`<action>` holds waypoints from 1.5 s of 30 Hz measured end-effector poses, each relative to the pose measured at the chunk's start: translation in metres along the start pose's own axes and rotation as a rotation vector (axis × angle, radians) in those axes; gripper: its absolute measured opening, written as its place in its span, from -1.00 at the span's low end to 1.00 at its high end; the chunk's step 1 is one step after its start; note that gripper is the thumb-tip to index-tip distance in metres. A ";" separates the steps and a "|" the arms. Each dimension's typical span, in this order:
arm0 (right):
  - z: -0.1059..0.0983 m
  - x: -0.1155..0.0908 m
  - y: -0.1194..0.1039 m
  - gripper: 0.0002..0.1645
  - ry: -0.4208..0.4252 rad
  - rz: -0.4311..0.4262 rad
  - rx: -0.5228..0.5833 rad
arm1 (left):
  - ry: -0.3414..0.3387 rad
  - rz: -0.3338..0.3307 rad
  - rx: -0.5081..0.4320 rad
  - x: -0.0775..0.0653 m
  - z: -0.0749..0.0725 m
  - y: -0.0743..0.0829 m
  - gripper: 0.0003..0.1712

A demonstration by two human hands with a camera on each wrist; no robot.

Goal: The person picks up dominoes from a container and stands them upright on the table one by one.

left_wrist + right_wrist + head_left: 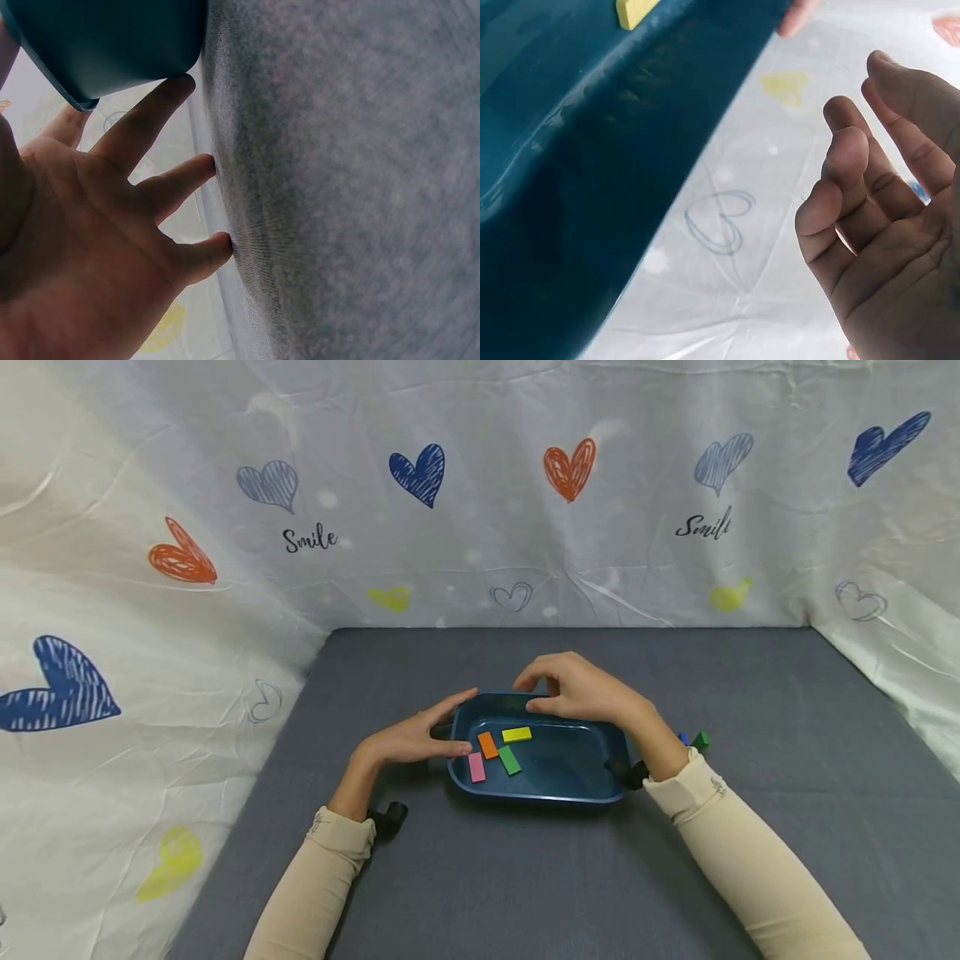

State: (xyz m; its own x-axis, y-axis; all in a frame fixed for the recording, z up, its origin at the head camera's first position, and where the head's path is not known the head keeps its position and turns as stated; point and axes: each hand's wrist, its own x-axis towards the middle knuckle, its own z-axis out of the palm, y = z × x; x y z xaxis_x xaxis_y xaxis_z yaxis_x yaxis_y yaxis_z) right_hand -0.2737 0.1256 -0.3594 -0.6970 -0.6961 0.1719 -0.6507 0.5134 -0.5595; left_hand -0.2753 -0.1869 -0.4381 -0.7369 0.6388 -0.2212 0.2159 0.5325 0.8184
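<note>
A dark blue-green tray [577,760] with rounded corners sits on the grey cloth. Inside, toward its left, lie a yellow block [517,735], an orange block [487,745], a green block [510,760] and a pink block [477,767]. My left hand [408,737] is at the tray's left end, thumb over the rim. In the left wrist view its fingers are spread and mostly straight, one fingertip touching the tray's outer wall [112,45]. Over the far rim is my right hand [581,687], fingers loosely bent, nothing between them in the right wrist view.
Beyond the tray's right end, partly behind my right forearm, a blue piece [683,738] and another green block [701,742] lie on the cloth. A black wrist strap part [388,820] shows by my left wrist. White heart-printed sheets hang behind and at both sides.
</note>
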 end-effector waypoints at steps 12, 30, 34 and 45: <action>0.021 0.019 0.007 -0.66 -0.106 0.040 0.031 | -0.004 -0.014 0.003 -0.001 0.000 0.000 0.05; 0.046 0.024 0.019 -0.61 -0.182 0.029 0.027 | -0.007 0.006 0.015 -0.002 -0.001 0.000 0.05; 0.049 0.024 0.020 -0.61 -0.196 0.034 0.012 | -0.007 0.006 0.010 -0.001 -0.001 0.000 0.06; 0.055 0.026 0.028 -0.59 -0.238 0.059 0.000 | -0.012 0.022 0.011 -0.002 -0.001 -0.001 0.05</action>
State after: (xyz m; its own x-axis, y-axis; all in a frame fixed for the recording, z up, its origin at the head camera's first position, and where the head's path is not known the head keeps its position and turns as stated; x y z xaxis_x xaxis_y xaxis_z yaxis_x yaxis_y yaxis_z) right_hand -0.2931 0.0943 -0.4149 -0.6434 -0.7634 -0.0574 -0.6108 0.5570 -0.5628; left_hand -0.2745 -0.1891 -0.4377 -0.7242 0.6571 -0.2094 0.2395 0.5243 0.8171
